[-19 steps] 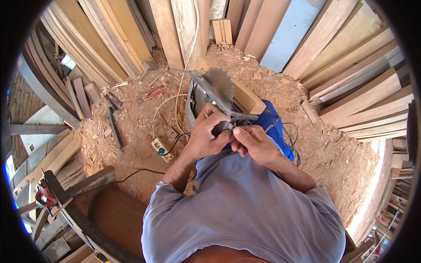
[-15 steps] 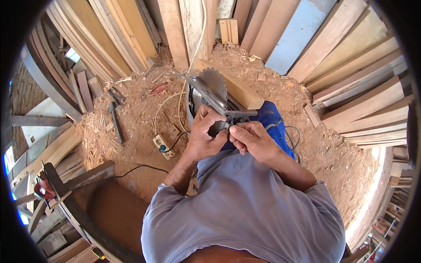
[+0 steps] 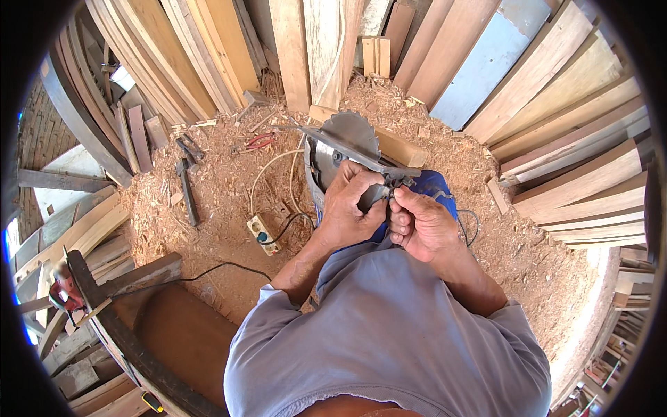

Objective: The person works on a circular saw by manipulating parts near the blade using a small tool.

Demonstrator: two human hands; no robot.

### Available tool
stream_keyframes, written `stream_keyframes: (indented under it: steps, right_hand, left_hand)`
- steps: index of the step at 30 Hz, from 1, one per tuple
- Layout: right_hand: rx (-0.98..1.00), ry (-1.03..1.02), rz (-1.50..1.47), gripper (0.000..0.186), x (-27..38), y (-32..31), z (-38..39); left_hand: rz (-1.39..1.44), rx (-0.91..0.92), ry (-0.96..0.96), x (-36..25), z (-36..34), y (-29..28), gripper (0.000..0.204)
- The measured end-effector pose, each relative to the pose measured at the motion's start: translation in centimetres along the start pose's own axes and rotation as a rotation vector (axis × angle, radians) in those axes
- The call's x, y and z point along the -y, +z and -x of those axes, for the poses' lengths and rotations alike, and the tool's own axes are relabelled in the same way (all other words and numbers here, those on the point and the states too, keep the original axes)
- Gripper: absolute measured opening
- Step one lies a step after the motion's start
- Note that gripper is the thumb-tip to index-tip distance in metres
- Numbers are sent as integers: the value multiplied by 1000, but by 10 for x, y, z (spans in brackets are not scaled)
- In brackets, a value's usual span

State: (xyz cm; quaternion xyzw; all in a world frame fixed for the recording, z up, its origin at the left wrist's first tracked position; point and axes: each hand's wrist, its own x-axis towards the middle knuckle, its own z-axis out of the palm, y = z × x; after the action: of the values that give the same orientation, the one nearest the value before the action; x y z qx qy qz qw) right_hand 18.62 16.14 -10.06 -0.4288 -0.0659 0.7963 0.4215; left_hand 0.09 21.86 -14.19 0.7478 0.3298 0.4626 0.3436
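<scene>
Dark metal sat right at our fingertips, so we'll start there. Our right hand (image 3: 425, 221) had thumb and forefinger pinched narrow on a small dark fitting (image 3: 397, 183) at the edge of the circular saw (image 3: 322, 165); whether anything loose was between them, we honestly couldn't tell. Its other fingers were curled in, probably just to keep clear of the pinch. Our left hand (image 3: 349, 205) was hooked around the saw's dark body, thumb and forefinger curved into a ring, and we reckon that grip was there to steady the thing for the fiddly side.

The saw itself sat at about 11 o'clock from our fingers, tilted, with its toothed blade (image 3: 353, 132) sticking up past the base plate (image 3: 399, 171). Seemed sensible, since both hands were on the near side of that plate. What took the weight underneath was hidden, though blue cloth (image 3: 445, 204) showed at 3 o'clock, just behind the right hand.

Further out, a timber block (image 3: 401, 148) lay at 12, just beyond the plate. We had red-handled pliers (image 3: 260, 142) at 10 and a hammer (image 3: 188, 197) at 9, both on the shavings (image 3: 222, 243), maybe left near for easy grabbing. Between 8 and 9 was a power strip (image 3: 257, 225). Boards (image 3: 290, 62) stood leaning from 10 round to 3, likely to save floor space.
</scene>
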Motion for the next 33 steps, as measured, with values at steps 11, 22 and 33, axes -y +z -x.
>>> stream_keyframes:
  steps: [11,22,33]
  right_hand:
    - [-239,-757,1127,32,-2,5,1]
    - [-131,-281,486,32,4,-1,7]
    - [-287,-959,1627,20,7,6,12]
  left_hand:
    - [-69,-12,-19,-4,3,5,37]
    - [-104,-34,38,-6,1,13,36]
    - [-124,-18,11,-3,-4,16,35]
